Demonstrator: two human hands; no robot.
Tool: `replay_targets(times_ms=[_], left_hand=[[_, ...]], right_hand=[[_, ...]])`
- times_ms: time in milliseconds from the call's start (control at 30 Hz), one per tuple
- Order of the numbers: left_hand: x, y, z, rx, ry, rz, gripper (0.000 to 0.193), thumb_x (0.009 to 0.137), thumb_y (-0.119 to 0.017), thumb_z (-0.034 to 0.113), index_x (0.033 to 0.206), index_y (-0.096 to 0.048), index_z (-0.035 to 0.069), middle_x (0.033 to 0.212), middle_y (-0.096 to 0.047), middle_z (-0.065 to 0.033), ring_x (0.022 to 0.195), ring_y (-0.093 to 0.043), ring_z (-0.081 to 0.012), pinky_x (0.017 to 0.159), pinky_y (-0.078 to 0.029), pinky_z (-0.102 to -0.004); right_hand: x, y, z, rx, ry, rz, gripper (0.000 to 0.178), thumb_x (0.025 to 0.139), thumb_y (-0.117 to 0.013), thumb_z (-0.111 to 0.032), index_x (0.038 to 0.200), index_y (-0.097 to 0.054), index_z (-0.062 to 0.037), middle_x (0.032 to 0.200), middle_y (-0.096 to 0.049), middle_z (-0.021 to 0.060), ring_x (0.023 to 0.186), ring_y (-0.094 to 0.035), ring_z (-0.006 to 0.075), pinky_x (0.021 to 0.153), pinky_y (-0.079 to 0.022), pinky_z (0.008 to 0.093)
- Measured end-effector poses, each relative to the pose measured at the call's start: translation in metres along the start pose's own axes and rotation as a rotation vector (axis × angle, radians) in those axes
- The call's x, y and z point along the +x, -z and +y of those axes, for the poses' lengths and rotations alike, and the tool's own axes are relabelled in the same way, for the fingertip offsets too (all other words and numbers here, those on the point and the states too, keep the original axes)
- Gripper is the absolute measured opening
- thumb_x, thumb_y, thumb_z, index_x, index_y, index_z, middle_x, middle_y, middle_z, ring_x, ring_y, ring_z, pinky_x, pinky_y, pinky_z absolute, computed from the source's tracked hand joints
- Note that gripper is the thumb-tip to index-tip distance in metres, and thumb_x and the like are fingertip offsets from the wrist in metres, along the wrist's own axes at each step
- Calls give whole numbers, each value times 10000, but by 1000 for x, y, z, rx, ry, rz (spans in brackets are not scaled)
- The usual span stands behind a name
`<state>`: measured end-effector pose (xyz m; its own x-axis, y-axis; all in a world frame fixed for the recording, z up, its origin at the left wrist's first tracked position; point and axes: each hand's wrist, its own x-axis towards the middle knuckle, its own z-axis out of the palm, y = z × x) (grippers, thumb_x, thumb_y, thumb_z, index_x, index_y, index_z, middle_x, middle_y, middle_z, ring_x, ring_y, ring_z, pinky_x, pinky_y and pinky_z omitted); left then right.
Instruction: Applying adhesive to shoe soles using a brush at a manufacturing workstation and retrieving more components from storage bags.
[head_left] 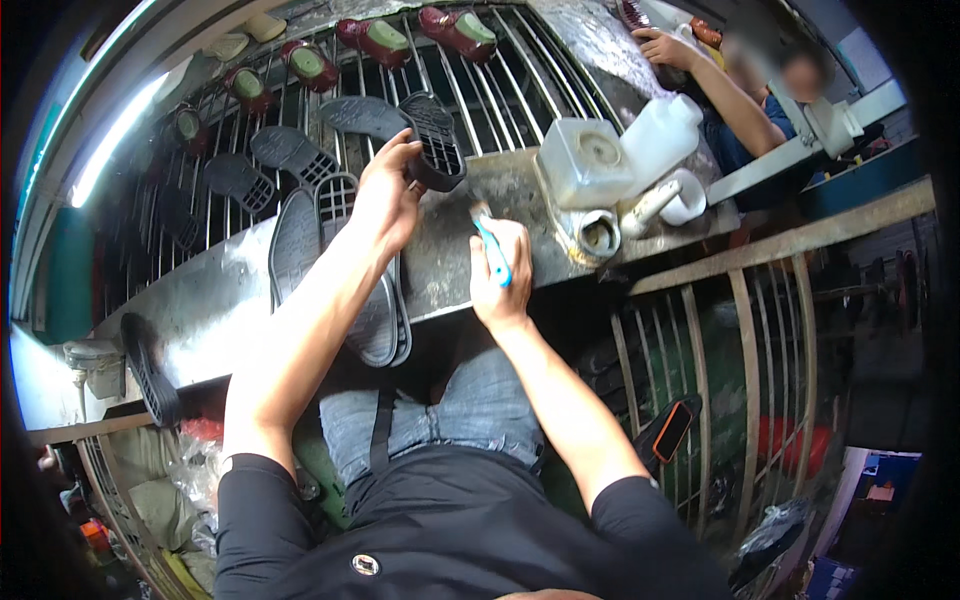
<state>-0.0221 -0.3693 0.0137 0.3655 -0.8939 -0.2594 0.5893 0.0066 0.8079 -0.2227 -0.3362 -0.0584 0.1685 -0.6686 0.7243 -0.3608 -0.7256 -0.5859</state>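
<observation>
My left hand (pixel 388 196) grips a black shoe sole (pixel 437 150) by its heel end, with the gridded hollow side in view, above the metal bench (pixel 440 235). In my right hand (pixel 507 270) is a small brush (pixel 494 247) with a turquoise handle. Its bristles point away from me, a little short of the held sole and apart from it. Under and beside my left forearm lie several black soles (pixel 296 235), some jutting over the bench's near edge. More dark soles (pixel 290 150) rest on the metal bars beyond.
Dark red shoes (pixel 372 42) with green insides line the far bars. Right of my right hand stand a square translucent container (pixel 585 160), a white plastic jug (pixel 660 142) and a glue-stained open pot (pixel 597 235). A co-worker's arm (pixel 735 95) reaches in at the upper right.
</observation>
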Motion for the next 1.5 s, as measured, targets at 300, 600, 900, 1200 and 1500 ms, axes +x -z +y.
replay_targets(times_ms=[300, 600, 900, 1200, 1500], left_hand=[[92, -58, -26, -59, 39, 64, 719, 1012, -766, 154, 1612, -408, -14, 1530, -546, -254, 1546, -446, -364, 1260, -379, -559], [-22, 39, 66, 1842, -520, -745, 349, 1073, -669, 304, 1293, -785, 60, 1564, -616, -170, 1540, -480, -371, 1284, -374, -518], [-82, 80, 118, 1985, -581, -796, 192, 914, -807, 151, 1097, -750, 136, 1646, -548, -84, 1647, -310, -350, 1340, -221, -661], [-170, 54, 125, 1472, -707, -426, 147, 994, -759, 108, 1110, -701, 38, 1220, -777, -103, 1257, -698, -296, 1113, -478, -465], [-226, 70, -18, 408, 257, -354, 159, 1115, -663, 227, 1134, -618, 75, 841, -572, 91, 716, -489, -14, 656, -386, -214]], right_hand=[[3, -7, -6, -30, 9, 14, 348, 960, -777, -93, 1271, -631, -38, 1138, -668, 162, 1043, -661, 383, 966, -519, 502], [4, 2, 2, -83, 42, 59, 299, 995, -755, -154, 1248, -644, -40, 1108, -676, 144, 1043, -659, 374, 980, -514, 508], [0, -4, -4, -31, -32, 66, 280, 980, -749, -110, 1225, -623, -62, 1089, -669, 150, 1040, -661, 378, 996, -501, 494], [-11, 105, -18, 160, -379, 6, 171, 1102, -664, -175, 1059, -689, -11, 849, -721, 94, 764, -700, 187, 711, -543, 351], [25, 172, 12, -107, -332, 43, 174, 1097, -660, -177, 1144, -711, -17, 975, -769, 101, 881, -727, 215, 808, -562, 364]])
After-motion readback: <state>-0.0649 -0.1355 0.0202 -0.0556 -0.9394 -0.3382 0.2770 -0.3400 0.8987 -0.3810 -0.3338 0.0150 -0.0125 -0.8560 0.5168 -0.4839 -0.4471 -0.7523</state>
